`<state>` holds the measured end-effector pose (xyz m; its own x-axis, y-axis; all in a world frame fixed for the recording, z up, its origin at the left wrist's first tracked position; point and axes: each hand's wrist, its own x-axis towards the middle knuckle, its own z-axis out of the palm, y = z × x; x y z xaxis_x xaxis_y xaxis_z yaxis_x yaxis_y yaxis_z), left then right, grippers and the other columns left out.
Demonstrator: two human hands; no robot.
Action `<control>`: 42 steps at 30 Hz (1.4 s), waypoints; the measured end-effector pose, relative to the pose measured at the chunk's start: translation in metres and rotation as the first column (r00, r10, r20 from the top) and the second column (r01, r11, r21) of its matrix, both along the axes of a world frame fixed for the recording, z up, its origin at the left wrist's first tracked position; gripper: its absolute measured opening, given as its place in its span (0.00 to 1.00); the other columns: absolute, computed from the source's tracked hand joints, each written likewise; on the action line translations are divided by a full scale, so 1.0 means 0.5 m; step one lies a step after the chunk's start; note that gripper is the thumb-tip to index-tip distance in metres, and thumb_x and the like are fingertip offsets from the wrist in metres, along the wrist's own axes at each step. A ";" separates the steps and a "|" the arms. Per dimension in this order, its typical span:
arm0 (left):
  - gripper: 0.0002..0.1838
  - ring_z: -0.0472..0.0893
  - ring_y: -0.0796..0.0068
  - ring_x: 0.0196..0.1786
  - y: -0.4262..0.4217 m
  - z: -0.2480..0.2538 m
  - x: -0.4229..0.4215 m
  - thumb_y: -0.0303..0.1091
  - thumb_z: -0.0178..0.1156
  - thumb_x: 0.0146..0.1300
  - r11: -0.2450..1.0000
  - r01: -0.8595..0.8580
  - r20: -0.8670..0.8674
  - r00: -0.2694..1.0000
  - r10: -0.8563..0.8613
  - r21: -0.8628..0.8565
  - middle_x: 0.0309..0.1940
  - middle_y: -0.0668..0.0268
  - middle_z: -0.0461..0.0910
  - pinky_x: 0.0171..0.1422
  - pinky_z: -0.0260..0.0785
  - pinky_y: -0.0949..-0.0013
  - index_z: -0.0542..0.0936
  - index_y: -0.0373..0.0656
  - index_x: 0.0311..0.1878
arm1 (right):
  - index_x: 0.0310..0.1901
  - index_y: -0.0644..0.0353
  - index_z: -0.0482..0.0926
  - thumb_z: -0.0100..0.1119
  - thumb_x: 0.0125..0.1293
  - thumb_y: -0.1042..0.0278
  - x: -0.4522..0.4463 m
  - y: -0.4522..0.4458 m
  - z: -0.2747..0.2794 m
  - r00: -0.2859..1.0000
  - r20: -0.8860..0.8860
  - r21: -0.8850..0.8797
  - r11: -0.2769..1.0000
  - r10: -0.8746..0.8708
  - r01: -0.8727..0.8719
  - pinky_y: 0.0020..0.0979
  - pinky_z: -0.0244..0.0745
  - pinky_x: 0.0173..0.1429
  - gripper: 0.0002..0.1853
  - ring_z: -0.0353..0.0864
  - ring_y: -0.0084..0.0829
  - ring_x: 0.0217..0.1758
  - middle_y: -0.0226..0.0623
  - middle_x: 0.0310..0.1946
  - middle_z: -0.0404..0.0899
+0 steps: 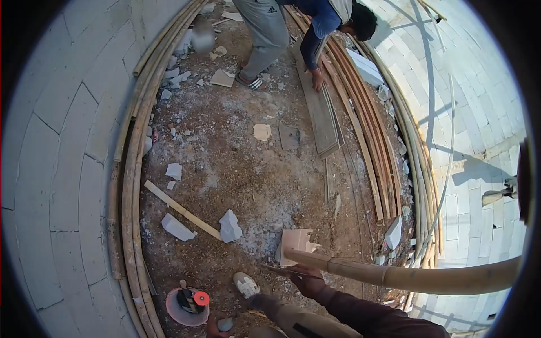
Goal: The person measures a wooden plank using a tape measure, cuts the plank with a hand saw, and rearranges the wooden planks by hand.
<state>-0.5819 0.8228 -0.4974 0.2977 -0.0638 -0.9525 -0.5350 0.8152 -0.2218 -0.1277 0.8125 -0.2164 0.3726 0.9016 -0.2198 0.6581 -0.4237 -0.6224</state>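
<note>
My right hand (307, 280) is closed round a thin dark flat piece near the lower middle, beside the end of a thick bamboo pole (406, 280). My left hand (214, 327) shows only in part at the bottom edge, next to a small grey object (225, 324); its fingers are too unclear to read. Just left of it, a round pink basin (189, 318) holds a dark tool with an orange-red disc (201, 298). A broken light board (296, 243) lies on the ground under the pole's end.
Another person (321, 39) bends at the top, a hand on stacked grey boards (319, 112). Long brown beams (366, 124) and bamboo poles (135, 169) line the sides. White block pieces (230, 226) and a wooden strip (183, 210) lie on the dirt. Block walls stand both sides.
</note>
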 end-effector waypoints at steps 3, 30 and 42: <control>0.23 0.84 0.58 0.44 0.125 0.300 0.130 0.52 0.57 0.70 0.941 0.229 0.065 0.965 -0.253 0.251 0.38 0.62 0.83 0.51 0.80 0.50 0.79 0.39 0.51 | 0.52 0.54 0.85 0.64 0.69 0.63 -0.003 0.004 0.022 0.997 -0.002 0.044 0.996 -0.077 0.077 0.45 0.81 0.47 0.12 0.85 0.48 0.43 0.42 0.40 0.84; 0.29 0.84 0.63 0.40 0.678 0.848 0.961 0.51 0.68 0.65 -0.592 0.705 -0.816 -0.033 -0.577 0.390 0.37 0.55 0.84 0.49 0.74 0.59 0.80 0.33 0.55 | 0.52 0.55 0.74 0.60 0.66 0.63 0.369 0.523 0.375 0.983 0.023 0.074 0.981 -0.182 0.179 0.47 0.82 0.40 0.15 0.86 0.47 0.39 0.40 0.41 0.79; 0.19 0.84 0.61 0.46 0.990 0.847 1.159 0.46 0.56 0.73 -0.903 0.387 -0.975 -0.037 -0.218 0.187 0.44 0.57 0.84 0.53 0.76 0.59 0.81 0.41 0.55 | 0.46 0.50 0.78 0.60 0.60 0.62 0.459 0.861 0.450 0.960 0.278 0.066 0.998 -0.021 0.003 0.42 0.80 0.49 0.12 0.85 0.37 0.46 0.35 0.40 0.81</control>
